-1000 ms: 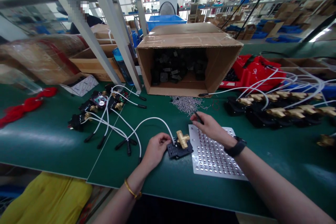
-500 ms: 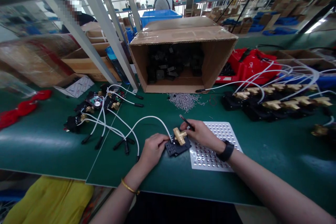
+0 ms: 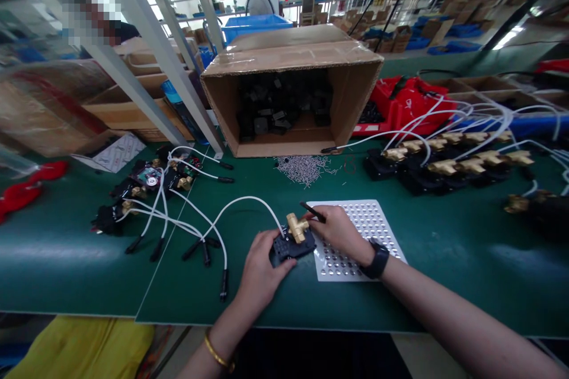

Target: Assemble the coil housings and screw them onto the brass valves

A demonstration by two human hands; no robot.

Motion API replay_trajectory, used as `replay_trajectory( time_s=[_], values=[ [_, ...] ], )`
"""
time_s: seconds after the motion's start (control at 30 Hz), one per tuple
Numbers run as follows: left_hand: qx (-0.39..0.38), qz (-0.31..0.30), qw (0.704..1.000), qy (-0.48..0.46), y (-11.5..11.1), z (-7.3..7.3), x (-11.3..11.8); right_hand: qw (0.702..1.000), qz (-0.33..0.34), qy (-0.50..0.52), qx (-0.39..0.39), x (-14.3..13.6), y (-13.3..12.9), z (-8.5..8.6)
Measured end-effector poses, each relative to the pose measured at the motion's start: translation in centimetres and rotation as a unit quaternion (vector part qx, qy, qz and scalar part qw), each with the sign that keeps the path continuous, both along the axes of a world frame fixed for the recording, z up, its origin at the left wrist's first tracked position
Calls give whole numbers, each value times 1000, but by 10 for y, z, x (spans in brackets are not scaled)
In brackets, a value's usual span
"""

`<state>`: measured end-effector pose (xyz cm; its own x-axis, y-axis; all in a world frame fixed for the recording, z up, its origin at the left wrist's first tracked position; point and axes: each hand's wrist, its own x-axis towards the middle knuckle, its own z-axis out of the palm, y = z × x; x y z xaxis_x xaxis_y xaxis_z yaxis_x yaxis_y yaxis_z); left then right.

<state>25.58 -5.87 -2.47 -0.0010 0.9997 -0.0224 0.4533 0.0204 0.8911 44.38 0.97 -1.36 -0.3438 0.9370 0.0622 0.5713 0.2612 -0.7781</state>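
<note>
1. While my left hand [image 3: 260, 266] is closed around the black part [image 3: 291, 247], I keep it flat on the green table [image 3: 89, 260].
2. On top of it sits the gold valve [image 3: 296, 226], with a white tube [image 3: 242, 206] curling off to the left.
3. My right hand [image 3: 340, 232] pinches a thin black tool [image 3: 312, 212] by the valve, over the white tray of holes [image 3: 368, 222].
4. I think I should hold the part steady and bring the tool tip in slowly, so nothing slips.
5. Silver pins [image 3: 304, 167] lie near the big box [image 3: 288, 92].
</note>
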Motion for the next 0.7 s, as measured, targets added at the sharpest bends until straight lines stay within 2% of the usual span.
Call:
replay_trajectory(
  time_s=[0.1,0.2,0.33,0.4,0.47,0.53,0.6,0.67,0.7],
  values=[
    [-14,-56,998,12,13,5,-8,999,-2,-20,29,1,-7,-3],
    [-24,-87,996,8,22,11,-16,999,-8,-26,46,-1,-17,-10],
    [-30,-88,996,-3,24,8,-15,999,-22,-11,45,-2,-25,-13],
    [-37,-87,995,-7,20,7,-14,1000,1,-9,16,4,-26,-9],
    [-49,-87,995,-15,14,13,-19,999,25,-23,-16,16,-21,-2],
    [-55,-62,997,-7,9,27,-31,998,-23,-60,-19,36,-11,5],
    [-28,4,999,26,9,49,-49,988,-119,-102,-3,57,6,9],
    [36,76,994,73,22,71,-64,973,-183,-141,3,74,28,8],
    [71,85,989,100,34,79,-69,969,-192,-155,0,78,39,5]
  ],
)
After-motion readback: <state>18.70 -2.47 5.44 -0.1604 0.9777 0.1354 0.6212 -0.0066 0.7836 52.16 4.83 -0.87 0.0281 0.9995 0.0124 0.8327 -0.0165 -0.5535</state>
